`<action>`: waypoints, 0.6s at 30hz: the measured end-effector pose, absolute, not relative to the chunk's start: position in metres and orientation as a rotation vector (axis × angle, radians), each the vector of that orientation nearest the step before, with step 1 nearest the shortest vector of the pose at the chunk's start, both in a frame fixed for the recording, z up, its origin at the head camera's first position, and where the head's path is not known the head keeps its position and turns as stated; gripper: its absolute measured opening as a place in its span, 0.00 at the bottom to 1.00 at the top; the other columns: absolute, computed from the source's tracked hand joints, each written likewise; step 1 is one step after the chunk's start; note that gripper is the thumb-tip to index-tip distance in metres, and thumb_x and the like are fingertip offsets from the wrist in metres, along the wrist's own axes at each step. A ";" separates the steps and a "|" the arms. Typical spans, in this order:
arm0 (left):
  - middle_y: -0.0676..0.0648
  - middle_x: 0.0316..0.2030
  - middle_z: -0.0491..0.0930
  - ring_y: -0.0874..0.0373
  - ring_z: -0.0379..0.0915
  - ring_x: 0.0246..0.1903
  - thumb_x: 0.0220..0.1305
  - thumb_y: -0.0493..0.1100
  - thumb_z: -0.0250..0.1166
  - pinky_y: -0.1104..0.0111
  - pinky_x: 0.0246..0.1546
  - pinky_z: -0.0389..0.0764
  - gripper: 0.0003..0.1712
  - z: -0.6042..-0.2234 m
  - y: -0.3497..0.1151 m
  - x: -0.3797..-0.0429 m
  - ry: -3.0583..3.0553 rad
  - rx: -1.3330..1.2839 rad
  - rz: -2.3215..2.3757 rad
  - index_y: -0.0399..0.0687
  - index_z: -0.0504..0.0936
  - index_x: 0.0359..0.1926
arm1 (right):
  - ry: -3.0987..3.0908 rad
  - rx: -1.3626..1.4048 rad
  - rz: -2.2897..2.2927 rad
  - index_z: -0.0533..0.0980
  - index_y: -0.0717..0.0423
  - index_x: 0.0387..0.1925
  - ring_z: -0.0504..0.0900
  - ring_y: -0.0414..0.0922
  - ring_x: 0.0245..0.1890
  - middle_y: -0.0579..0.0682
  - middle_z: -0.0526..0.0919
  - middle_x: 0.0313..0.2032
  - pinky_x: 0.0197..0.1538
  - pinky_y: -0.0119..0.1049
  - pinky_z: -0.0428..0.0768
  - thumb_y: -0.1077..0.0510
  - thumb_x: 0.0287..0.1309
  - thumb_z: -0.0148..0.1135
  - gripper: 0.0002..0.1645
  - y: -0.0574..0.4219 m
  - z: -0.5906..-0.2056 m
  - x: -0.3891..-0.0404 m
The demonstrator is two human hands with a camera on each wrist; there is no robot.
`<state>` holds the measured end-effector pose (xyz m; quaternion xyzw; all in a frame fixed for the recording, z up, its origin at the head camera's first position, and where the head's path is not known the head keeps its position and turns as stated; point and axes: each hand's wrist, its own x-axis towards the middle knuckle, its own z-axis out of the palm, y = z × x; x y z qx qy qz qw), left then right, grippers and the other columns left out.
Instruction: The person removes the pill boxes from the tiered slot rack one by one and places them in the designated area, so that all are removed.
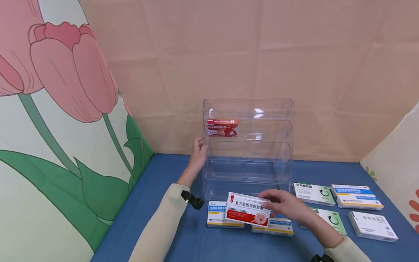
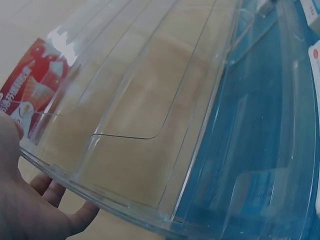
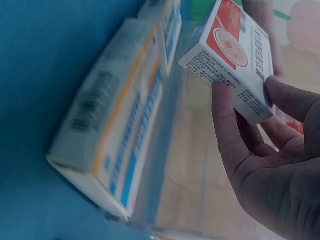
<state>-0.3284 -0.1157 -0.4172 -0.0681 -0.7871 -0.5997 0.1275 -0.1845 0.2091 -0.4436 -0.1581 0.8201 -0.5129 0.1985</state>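
Clear acrylic forms the tiered display rack (image 1: 247, 145) that stands on the blue table (image 1: 157, 225), close against the beige backdrop. The person's left hand (image 1: 197, 154) rests against the rack's left side wall, thumb on the front edge and fingers laid behind; the left wrist view shows the palm and fingertips (image 2: 50, 192) pressed to the transparent wall (image 2: 150, 125), fingers fairly straight rather than clenched. One red-and-white medicine box sits in the rack's upper tier (image 1: 222, 127), at its left end.

Just in front of the rack's base, the right hand (image 1: 286, 205) pinches a red-and-white medicine carton (image 1: 247, 214) by its right end, holding it tilted and lifted clear of the table. In the right wrist view the thumb and fingers (image 3: 227, 130) clamp that carton's short edge (image 3: 235, 55).

Beneath the held carton, in front of the rack, lie two blue-and-yellow striped boxes (image 1: 224, 215) (image 1: 274, 226) flat on the table. To the right of the rack lie four more flat boxes: two with green arrow marks (image 1: 313, 193) (image 1: 330, 218), one with blue and yellow stripes (image 1: 356, 196) and one plain white (image 1: 372, 225).
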 end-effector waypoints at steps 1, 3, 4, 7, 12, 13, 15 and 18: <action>0.34 0.56 0.69 0.44 0.70 0.50 0.73 0.42 0.47 0.58 0.47 0.71 0.27 -0.416 -0.117 -0.328 -2.307 -0.204 -1.743 0.42 0.59 0.70 | 2.273 -0.448 -1.446 0.78 0.55 0.59 0.80 0.50 0.45 0.54 0.82 0.51 0.42 0.44 0.85 0.49 0.64 0.66 0.25 0.208 -0.446 -0.184; 0.34 0.55 0.69 0.44 0.70 0.48 0.73 0.42 0.47 0.58 0.46 0.70 0.28 -0.414 -0.119 -0.327 -2.333 -0.213 -1.742 0.43 0.59 0.71 | 2.226 -0.473 -1.468 0.78 0.56 0.59 0.81 0.50 0.45 0.55 0.82 0.51 0.41 0.44 0.85 0.50 0.65 0.65 0.24 0.205 -0.452 -0.182; 0.35 0.55 0.69 0.44 0.70 0.48 0.73 0.43 0.47 0.58 0.46 0.71 0.28 -0.413 -0.120 -0.326 -2.347 -0.215 -1.741 0.44 0.58 0.71 | 2.197 -0.480 -1.482 0.78 0.57 0.59 0.81 0.50 0.45 0.55 0.82 0.51 0.41 0.45 0.85 0.50 0.66 0.65 0.24 0.203 -0.455 -0.181; 0.36 0.54 0.71 0.44 0.70 0.47 0.73 0.45 0.48 0.57 0.46 0.70 0.29 -0.410 -0.122 -0.324 -2.389 -0.210 -1.737 0.46 0.58 0.72 | 2.114 -0.490 -1.519 0.77 0.59 0.59 0.81 0.51 0.45 0.56 0.82 0.51 0.41 0.46 0.86 0.52 0.67 0.64 0.24 0.198 -0.464 -0.177; 0.37 0.54 0.71 0.44 0.71 0.49 0.74 0.45 0.49 0.57 0.47 0.71 0.30 -0.407 -0.125 -0.323 -2.424 -0.212 -1.744 0.48 0.57 0.73 | 2.021 -0.470 -1.552 0.77 0.59 0.58 0.82 0.50 0.46 0.55 0.83 0.51 0.42 0.47 0.86 0.52 0.67 0.64 0.22 0.186 -0.473 -0.170; 0.37 0.54 0.71 0.45 0.71 0.49 0.74 0.45 0.49 0.57 0.47 0.71 0.30 -0.407 -0.125 -0.323 -2.429 -0.213 -1.749 0.48 0.56 0.73 | 2.010 -0.470 -1.554 0.78 0.58 0.58 0.83 0.50 0.45 0.55 0.83 0.51 0.42 0.47 0.85 0.53 0.67 0.64 0.22 0.183 -0.474 -0.168; 0.37 0.54 0.70 0.45 0.71 0.49 0.74 0.45 0.49 0.57 0.47 0.72 0.31 -0.407 -0.126 -0.324 -2.432 -0.218 -1.767 0.48 0.56 0.74 | 2.000 -0.472 -1.549 0.78 0.57 0.57 0.83 0.50 0.45 0.55 0.83 0.50 0.41 0.47 0.85 0.53 0.67 0.64 0.21 0.179 -0.477 -0.164; 0.38 0.53 0.70 0.46 0.70 0.48 0.74 0.45 0.50 0.59 0.47 0.71 0.31 -0.405 -0.128 -0.324 -2.444 -0.215 -1.779 0.48 0.56 0.74 | 1.979 -0.471 -1.539 0.79 0.56 0.56 0.83 0.50 0.44 0.54 0.84 0.50 0.41 0.47 0.85 0.53 0.67 0.64 0.19 0.172 -0.479 -0.161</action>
